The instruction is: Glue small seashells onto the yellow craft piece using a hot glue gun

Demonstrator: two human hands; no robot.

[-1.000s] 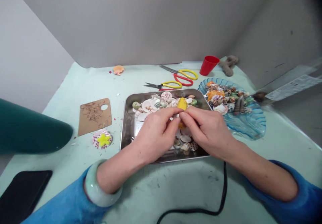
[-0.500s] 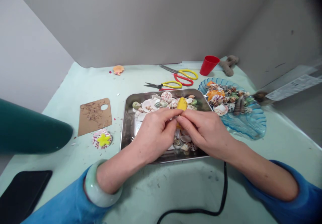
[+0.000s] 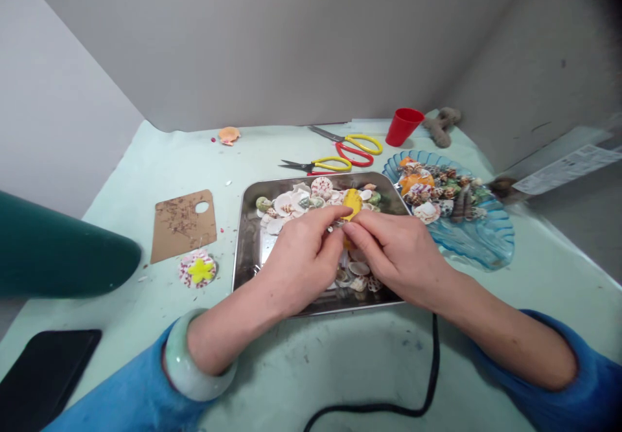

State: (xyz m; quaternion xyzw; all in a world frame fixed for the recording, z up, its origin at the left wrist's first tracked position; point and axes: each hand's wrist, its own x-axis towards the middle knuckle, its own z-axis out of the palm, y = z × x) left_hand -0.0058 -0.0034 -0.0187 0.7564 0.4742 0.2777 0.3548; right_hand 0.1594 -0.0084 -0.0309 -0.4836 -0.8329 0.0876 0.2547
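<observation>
My left hand (image 3: 307,250) and my right hand (image 3: 403,254) meet fingertip to fingertip over a metal tray (image 3: 249,225). Between the fingertips is a tiny pale thing (image 3: 331,228), too small to name. My right thumb and index finger are pinched together beside it. The left index finger is a little raised from the thumb, its other fingers curled. Just beyond the fingertips lies a yellow shell (image 3: 353,203) in the tray. White, speckled and green shells (image 3: 291,202) are spread around it, partly hidden by my hands.
Two pairs of scissors (image 3: 359,150) lie behind the tray, near a red cup (image 3: 404,127). At right stands a blue dish (image 3: 490,241) of shells. To the left are brown cardboard (image 3: 182,225), a shell with a yellow flower (image 3: 199,269) and a green cylinder (image 3: 63,247). A black cable (image 3: 432,367) runs in front.
My left index finger has lifted slightly away from the thumb, uncovering the tiny pale thing. The right hand stays nearly still, and the shells and tools have not moved.
</observation>
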